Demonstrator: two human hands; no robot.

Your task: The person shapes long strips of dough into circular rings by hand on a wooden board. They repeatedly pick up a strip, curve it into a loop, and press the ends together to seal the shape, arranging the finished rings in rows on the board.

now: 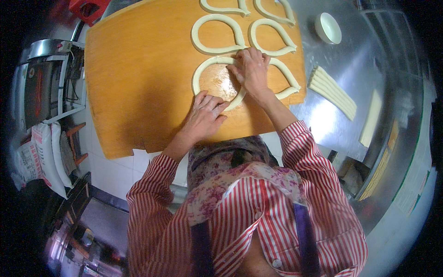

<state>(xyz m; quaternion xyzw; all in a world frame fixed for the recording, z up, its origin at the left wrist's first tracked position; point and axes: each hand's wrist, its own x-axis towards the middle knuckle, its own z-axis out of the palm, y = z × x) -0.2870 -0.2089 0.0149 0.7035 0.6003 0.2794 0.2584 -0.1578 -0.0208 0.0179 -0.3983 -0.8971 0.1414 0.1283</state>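
Observation:
A pale dough ring (197, 78) lies on the wooden board (138, 69), nearest to me. My left hand (204, 116) is at the ring's near left side, its bent fingers over the dough rope. At the ring's far right side, my right hand (254, 69) grips the dough with curled fingers; the fingertips partly hide it. Just right of this ring sits another dough ring (287, 76), partly behind my right hand. Farther off are more teardrop-shaped rings, including one at left (194, 34) and one at right (254, 34).
On the metal table (302, 111) at right stand a white bowl (328, 28), a block of joined dough strips (332, 92) and a single dough strip (370, 119). White sacks (44, 157) are stacked at left, below a metal-topped machine (44, 48). The board's near edge is close to my body.

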